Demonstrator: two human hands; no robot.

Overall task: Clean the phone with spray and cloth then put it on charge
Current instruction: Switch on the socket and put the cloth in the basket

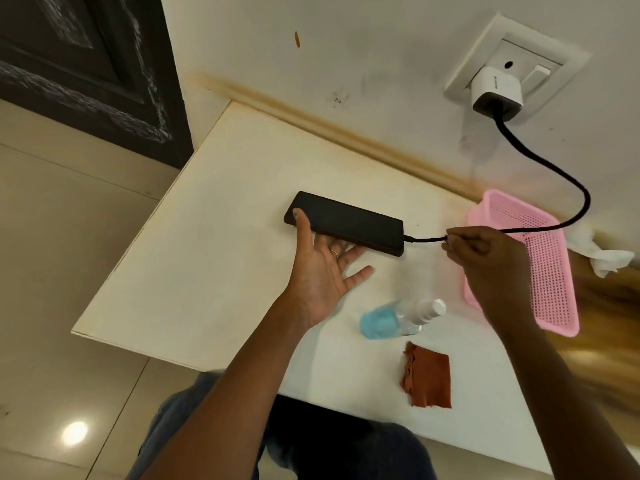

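A black phone (349, 221) lies flat on the white table (207, 258). My left hand (322, 268) cradles its left end, thumb on top and fingers beneath the near edge. A black charging cable (540, 161) runs from a white adapter (495, 90) in the wall socket to the phone's right end, where its plug is seated. My right hand (485, 258) pinches the cable just right of the phone. A clear spray bottle (398, 318) with blue liquid lies on its side nearer me. A rust-red cloth (429, 375) rests near the front edge.
A pink perforated basket (540, 271) stands at the right, partly behind my right hand. A crumpled white tissue (602, 254) lies beyond it. The wall socket plate (540, 60) has a switch. A dark door (86, 64) and tiled floor (52, 271) are to the left.
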